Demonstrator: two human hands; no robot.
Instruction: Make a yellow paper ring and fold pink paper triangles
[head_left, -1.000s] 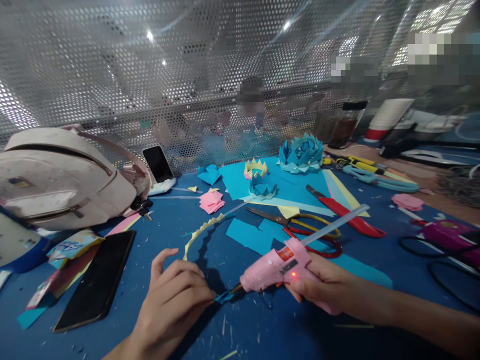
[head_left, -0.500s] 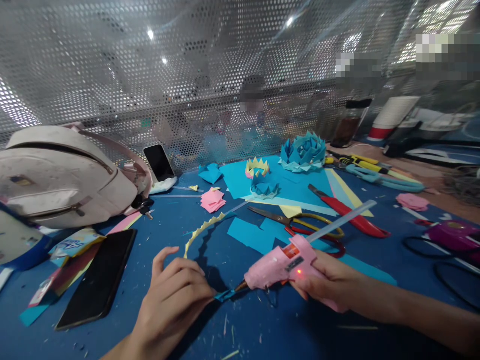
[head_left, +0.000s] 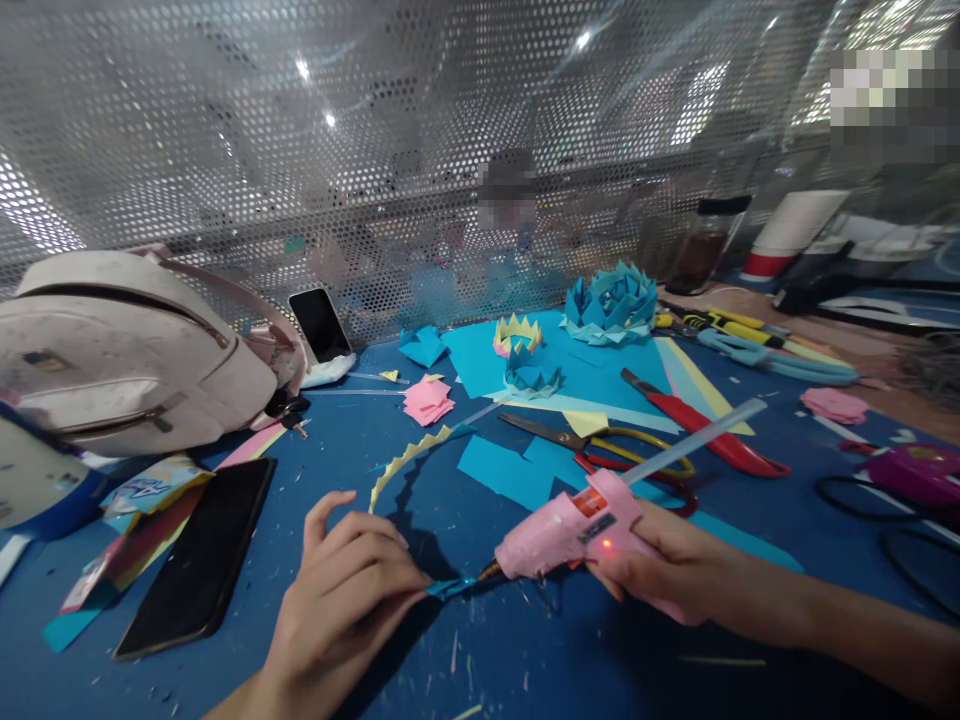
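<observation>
My right hand (head_left: 660, 565) is wrapped round a pink hot glue gun (head_left: 551, 530). The gun has a lit red light, and a clear glue stick (head_left: 694, 440) juts from its back. Its nozzle touches, or nearly touches, the blue end of a folded paper strip (head_left: 450, 588). My left hand (head_left: 352, 580) pinches this strip, its fingertips partly hidden behind the hand. From behind the left hand, a yellow zigzag length of paper (head_left: 405, 462) curves up and to the right; its join to the blue end is hidden.
Scissors (head_left: 555, 433) and a red-handled cutter (head_left: 720, 440) lie beyond the gun among blue paper sheets (head_left: 510, 470). Paper crowns (head_left: 517, 335) and a blue paper flower (head_left: 611, 305) stand farther back. Left are a black phone (head_left: 199, 560), a backpack (head_left: 135, 350) and pink paper squares (head_left: 429, 400).
The glue gun has shifted slightly to the right, its nozzle still at the blue strip's end. A little more of the blue paper shows beside my left hand, which has hardly moved.
</observation>
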